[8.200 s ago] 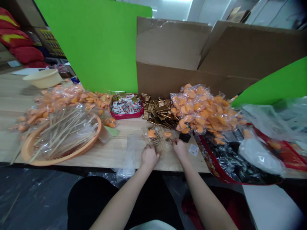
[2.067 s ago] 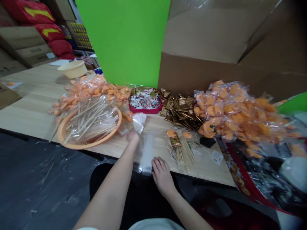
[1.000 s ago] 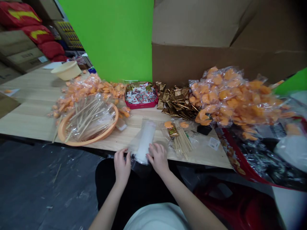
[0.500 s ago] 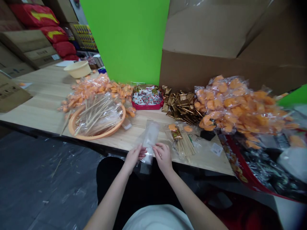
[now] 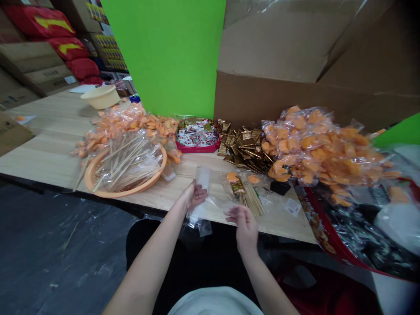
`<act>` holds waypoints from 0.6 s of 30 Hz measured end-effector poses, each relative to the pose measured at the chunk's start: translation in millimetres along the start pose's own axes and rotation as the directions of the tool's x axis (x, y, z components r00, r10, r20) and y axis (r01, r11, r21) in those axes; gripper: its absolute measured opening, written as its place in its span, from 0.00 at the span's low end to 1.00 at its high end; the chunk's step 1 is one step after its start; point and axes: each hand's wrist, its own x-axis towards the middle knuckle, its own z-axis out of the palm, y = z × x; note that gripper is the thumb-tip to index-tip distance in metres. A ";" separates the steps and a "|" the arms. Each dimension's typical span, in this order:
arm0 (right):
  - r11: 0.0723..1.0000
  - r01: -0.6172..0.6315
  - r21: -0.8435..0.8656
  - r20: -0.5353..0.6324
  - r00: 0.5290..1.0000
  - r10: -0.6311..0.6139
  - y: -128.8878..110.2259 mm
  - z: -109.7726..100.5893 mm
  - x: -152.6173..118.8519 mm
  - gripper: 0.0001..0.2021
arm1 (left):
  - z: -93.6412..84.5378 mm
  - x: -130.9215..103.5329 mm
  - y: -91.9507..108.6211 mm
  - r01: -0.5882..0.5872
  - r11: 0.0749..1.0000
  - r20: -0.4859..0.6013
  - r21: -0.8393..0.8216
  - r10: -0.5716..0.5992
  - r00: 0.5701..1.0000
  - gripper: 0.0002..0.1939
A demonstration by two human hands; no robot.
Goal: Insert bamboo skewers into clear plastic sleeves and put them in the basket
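Clear plastic bags (image 5: 203,178) lie near the table's front edge, partly overhanging it. My left hand (image 5: 196,195) is beside them with its fingers apart and the palm turned inward. To the right, my right hand (image 5: 241,217) has its fingers closed on the end of a clear plastic bag (image 5: 218,202), which stretches between the hands. Just beyond my right hand are thin wooden sticks (image 5: 252,197), a gold packet (image 5: 238,187) and two orange pieces (image 5: 232,177).
An orange basket (image 5: 126,192) with bagged sticks stands at left. Behind are a pink tray (image 5: 197,148) of small packets, a pile of gold packets (image 5: 246,146) and bagged orange pieces (image 5: 315,144). A red box (image 5: 323,227) sits at right.
My right hand has moved right, away from my left, drawing the clear bag out sideways. My left hand has opened and shifted slightly up. The camera view has shifted slightly.
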 end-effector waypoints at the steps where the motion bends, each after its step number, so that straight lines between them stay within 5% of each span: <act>1: 0.997 -0.006 0.081 -0.089 0.996 0.013 -9.0 -8.3 1.3 0.15 | 0.6 -0.1 7.1 -0.002 1.000 -0.008 0.004 0.002 1.000 0.34; 3: 0.984 0.054 0.168 -0.244 0.970 -0.011 -26.9 -23.6 4.3 0.12 | 3.9 -4.2 19.7 -0.022 0.999 -0.027 0.023 0.023 0.999 0.37; 5: 0.982 0.172 0.080 -0.273 0.951 -0.144 -39.6 -33.4 5.9 0.11 | 9.8 -16.5 25.5 -0.056 0.997 -0.034 0.051 0.058 0.998 0.36; 8: 0.912 0.370 -0.176 0.066 0.929 -0.364 -43.5 -32.5 0.3 0.10 | 19.4 -49.4 14.8 -0.090 0.989 0.138 0.118 0.074 0.988 0.34; 11: 0.822 0.493 -0.284 0.472 0.818 -0.328 -35.8 -19.9 -14.1 0.12 | 23.7 -82.1 -10.0 -0.179 0.964 0.357 0.196 0.100 0.929 0.28; 14: 0.827 0.471 -0.308 0.597 0.772 -0.217 -28.5 -16.7 -20.9 0.12 | 24.1 -95.9 -30.9 -0.264 0.956 0.216 0.126 0.233 0.948 0.24; 16: 0.831 0.400 -0.386 0.549 0.824 -0.141 -23.5 -26.3 -10.4 0.12 | 25.0 -96.4 -39.1 -0.246 0.969 0.100 0.016 0.243 0.965 0.21; 18: 0.787 0.240 -0.569 0.346 0.937 -0.035 -15.0 -42.1 13.4 0.11 | 27.7 -95.7 -44.1 -0.223 0.973 0.045 -0.062 0.226 0.973 0.20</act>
